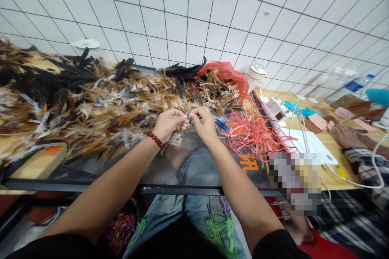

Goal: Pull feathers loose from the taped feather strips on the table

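Observation:
My left hand [172, 124], with a red bead bracelet [156, 140] on its wrist, is closed in a pinch just above the table. Close beside it, my right hand [204, 123] is also pinched, and the fingertips of both nearly meet. Something small and dark shows between them, too small to name. Directly behind my hands lies a wide heap of brown and tan feathers [130, 105], with long black feathers [75, 68] towards the back left. Blue thread snips [221, 124] lie just right of my right hand, beside a tangle of red-orange string [252, 129].
A red plastic bag [226, 73] and a white canister [257, 73] stand at the back. On the right are a white board [316, 145], cables and a power adapter [277, 109]. Another person's hand [346, 135] rests at the far right. The tiled wall [182, 16] closes off the back.

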Motion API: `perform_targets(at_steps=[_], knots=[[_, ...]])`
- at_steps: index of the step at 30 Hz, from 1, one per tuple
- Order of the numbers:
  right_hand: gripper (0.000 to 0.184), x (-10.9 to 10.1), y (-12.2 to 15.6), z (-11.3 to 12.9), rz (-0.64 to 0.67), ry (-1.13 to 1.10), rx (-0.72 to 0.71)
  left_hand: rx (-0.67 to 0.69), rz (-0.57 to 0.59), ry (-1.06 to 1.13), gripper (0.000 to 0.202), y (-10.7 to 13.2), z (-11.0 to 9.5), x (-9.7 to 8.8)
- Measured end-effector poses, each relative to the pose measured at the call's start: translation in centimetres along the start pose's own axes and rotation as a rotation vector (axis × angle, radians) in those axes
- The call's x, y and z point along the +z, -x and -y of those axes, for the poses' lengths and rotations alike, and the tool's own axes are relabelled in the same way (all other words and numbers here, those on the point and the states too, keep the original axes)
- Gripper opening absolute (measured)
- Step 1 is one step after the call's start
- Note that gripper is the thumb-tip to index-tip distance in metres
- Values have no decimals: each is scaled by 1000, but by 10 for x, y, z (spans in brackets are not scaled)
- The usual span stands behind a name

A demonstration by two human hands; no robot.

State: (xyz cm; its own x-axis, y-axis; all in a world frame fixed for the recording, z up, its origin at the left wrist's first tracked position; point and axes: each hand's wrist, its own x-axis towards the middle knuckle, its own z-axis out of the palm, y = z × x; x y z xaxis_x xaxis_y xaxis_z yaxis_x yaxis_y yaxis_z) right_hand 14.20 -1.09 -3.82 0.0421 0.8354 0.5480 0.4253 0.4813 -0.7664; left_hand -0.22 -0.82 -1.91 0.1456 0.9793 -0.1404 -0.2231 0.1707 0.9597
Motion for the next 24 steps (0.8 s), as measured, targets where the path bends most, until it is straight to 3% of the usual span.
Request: perform_targets(at_steps=[3, 7, 14, 20, 24], knots=[[13, -2, 1, 4, 1, 46, -108, 12, -6, -52, 26, 0, 0, 1], [12, 0, 2, 3, 55, 103, -115, 44, -2, -155, 26, -1, 2, 1], [13, -1, 1, -1, 69, 84, -67, 82, 220, -288, 18, -5, 8, -6], [18, -3, -1, 2, 2, 13, -11, 29, -14, -141, 20, -2, 5, -2], [10, -3, 1, 2, 39, 0, 7, 27, -59, -67, 21, -3, 3, -2]])
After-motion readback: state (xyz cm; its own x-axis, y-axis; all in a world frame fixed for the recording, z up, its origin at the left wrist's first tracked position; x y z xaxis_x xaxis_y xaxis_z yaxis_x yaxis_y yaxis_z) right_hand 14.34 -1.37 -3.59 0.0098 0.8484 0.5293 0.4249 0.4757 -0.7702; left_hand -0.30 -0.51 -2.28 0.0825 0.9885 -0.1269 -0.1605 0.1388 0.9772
